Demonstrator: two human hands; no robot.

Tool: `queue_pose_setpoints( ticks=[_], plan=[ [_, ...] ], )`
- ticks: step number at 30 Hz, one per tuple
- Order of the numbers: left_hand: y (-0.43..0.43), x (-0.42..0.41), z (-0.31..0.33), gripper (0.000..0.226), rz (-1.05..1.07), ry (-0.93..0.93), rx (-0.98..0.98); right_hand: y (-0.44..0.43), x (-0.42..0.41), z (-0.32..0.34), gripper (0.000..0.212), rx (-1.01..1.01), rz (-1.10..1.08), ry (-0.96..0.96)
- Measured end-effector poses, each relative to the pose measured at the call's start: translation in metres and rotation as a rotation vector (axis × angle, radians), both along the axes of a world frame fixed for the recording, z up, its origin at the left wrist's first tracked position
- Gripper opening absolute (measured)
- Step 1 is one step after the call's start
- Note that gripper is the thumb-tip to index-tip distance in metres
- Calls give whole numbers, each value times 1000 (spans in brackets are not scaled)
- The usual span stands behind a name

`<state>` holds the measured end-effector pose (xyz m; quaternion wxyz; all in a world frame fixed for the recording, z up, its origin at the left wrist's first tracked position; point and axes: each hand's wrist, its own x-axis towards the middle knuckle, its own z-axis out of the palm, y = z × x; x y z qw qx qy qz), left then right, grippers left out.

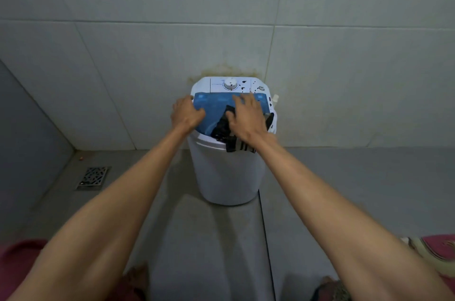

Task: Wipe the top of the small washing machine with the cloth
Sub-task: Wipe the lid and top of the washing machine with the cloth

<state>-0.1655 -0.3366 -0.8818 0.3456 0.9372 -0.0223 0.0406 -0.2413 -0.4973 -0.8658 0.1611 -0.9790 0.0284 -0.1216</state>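
A small white washing machine (pixel 226 172) stands on the floor against the tiled wall. Its top has a blue translucent lid (pixel 214 103) and a white control panel with a dial (pixel 230 84) at the back. A dark cloth with black and white stripes (pixel 225 130) lies on the lid and hangs over the front rim. My right hand (pixel 246 115) rests flat on the cloth, fingers spread, pressing it onto the lid. My left hand (pixel 186 113) grips the left edge of the machine's top.
Grey tiled wall behind, with a brownish stain (pixel 226 70) above the machine. A metal floor drain (pixel 92 177) sits at the left. A patterned mat (pixel 433 249) lies at the lower right. A small white fitting (pixel 275 98) sticks out on the machine's right side.
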Motion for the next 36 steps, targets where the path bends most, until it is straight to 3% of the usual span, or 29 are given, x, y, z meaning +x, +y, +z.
queue_pose_setpoints(
  ticks=[3, 5, 9, 16, 20, 24, 31, 36],
  plan=[
    [18, 6, -17, 81, 20, 165, 49, 12, -1, -26, 62, -112, 47, 90],
    [16, 5, -26, 87, 16, 185, 2, 8, -7, -39, 63, -131, 12, 75],
    [-1, -4, -32, 85, 48, 135, -56, -15, -16, -46, 61, -111, -60, 34],
    [-24, -12, -49, 75, 149, -86, -58, -44, -2, -42, 62, 74, -246, 145],
    [-26, -11, -51, 73, 154, -110, -31, -38, 15, -35, 65, 25, -327, 214],
    [-26, -13, -48, 74, 168, -108, 2, -39, 13, -35, 66, -36, -260, 198],
    [-26, -14, -47, 75, 174, -95, -2, -50, -17, -45, 59, -205, 135, 68],
    [-26, -13, -48, 73, 187, -87, -26, -36, 4, -36, 55, -137, 19, 99]
  ],
)
